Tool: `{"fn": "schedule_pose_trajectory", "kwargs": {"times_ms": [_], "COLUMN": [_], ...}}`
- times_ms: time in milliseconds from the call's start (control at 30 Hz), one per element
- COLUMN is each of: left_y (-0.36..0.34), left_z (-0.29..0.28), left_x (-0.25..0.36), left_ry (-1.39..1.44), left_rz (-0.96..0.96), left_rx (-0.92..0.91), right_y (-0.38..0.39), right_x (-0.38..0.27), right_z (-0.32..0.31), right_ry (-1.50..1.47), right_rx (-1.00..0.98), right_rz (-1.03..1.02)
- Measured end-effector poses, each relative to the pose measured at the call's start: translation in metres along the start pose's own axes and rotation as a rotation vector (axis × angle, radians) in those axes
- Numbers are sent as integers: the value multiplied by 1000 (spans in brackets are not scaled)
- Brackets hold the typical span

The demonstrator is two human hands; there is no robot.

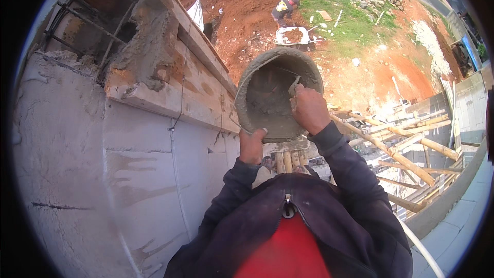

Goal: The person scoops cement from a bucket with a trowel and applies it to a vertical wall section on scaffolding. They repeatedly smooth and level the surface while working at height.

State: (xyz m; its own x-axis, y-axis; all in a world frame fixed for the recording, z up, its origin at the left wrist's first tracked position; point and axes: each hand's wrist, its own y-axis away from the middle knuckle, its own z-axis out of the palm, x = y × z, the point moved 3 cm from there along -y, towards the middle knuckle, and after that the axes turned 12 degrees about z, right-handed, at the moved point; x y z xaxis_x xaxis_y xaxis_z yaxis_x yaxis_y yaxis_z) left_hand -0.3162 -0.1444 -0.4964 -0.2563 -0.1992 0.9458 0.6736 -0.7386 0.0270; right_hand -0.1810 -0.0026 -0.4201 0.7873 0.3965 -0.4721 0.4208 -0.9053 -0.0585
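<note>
I hold a mortar-caked bucket (pixel 267 82) tilted in front of my body, with wet grey mortar (pixel 265 108) inside. My left hand (pixel 251 144) is closed on its lower left edge. My right hand (pixel 309 107) grips a small trowel (pixel 295 84) inside the bucket, its blade hard to make out. Just left of the bucket, wooden formwork boards (pixel 164 98) sit on a pale block wall (pixel 139 180), with rough wet mortar (pixel 149 36) on top and steel bars (pixel 92 23) beside it.
I am high up, with bamboo poles (pixel 280 162) below me and bamboo scaffolding (pixel 411 159) at right. A curved block wall (pixel 463 211) edges the right side. Far below, another person (pixel 283 13) bends over a tub (pixel 293 35) near red soil (pixel 231 5) and grass (pixel 339 36).
</note>
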Motion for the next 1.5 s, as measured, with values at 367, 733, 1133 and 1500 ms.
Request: {"fn": "schedule_pose_trajectory", "kwargs": {"times_ms": [367,733,1133,1500], "left_y": [6,20,-13,-4], "left_z": [42,59,94,73], "left_x": [10,34,60,12], "left_ry": [-43,-115,-214,-204], "left_rz": [218,342,662,335], "left_rx": [-39,-139,-13,-137], "right_y": [9,-44,15,-13], "right_x": [-1,27,5,78], "right_z": [-84,-131,-172,-24], "right_ry": [179,45,239,-1036], "right_rx": [165,-242,408,-818], "right_rz": [-210,-190,-114,526]}}
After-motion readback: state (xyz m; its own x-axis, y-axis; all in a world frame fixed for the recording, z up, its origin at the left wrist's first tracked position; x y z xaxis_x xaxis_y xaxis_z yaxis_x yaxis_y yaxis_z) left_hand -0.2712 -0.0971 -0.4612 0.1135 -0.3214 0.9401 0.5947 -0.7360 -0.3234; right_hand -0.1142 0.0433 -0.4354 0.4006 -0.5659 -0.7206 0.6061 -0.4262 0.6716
